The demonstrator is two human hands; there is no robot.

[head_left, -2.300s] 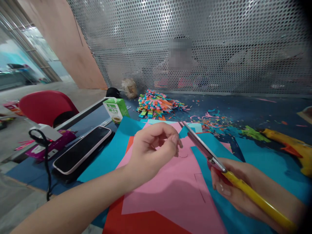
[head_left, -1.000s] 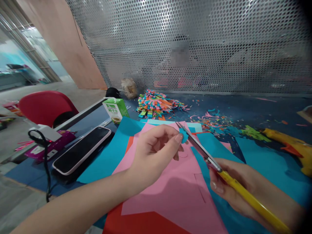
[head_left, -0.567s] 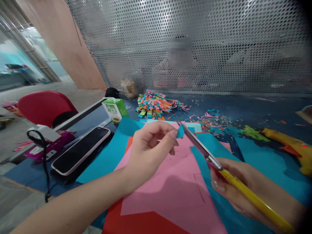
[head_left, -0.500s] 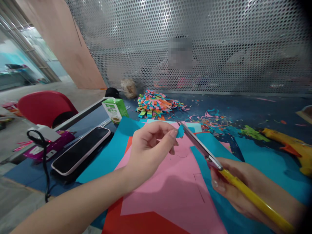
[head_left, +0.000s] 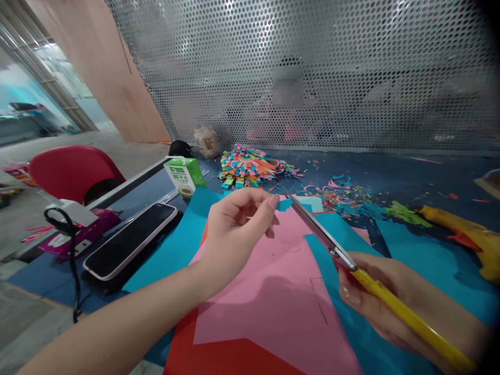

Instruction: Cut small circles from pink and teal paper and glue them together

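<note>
Between thumb and fingertips, my left hand point(head_left: 238, 237) pinches a small blue paper piece point(head_left: 284, 204) above the pink sheet point(head_left: 269, 307). My right hand point(head_left: 390, 302) is wrapped around the yellow-handled scissors point(head_left: 324, 241), whose blades point up and left. The blade tips meet the right edge of the blue piece. Pencil-like outlines show on the pink sheet, which lies over red paper point(head_left: 222, 357) and blue sheets point(head_left: 175, 245).
A black-screened phone point(head_left: 130, 239), a green carton point(head_left: 184, 177) and a purple device point(head_left: 78, 234) stand left. Behind lie a colourful fringed paper pile point(head_left: 246, 165) and paper scraps point(head_left: 344, 195). A yellow glue gun point(head_left: 464, 234) is right, beneath a perforated metal panel point(head_left: 219, 62).
My left hand has moved slightly left and up with the blue piece, which now shows more of its length. The scissors and my right hand have hardly moved.
</note>
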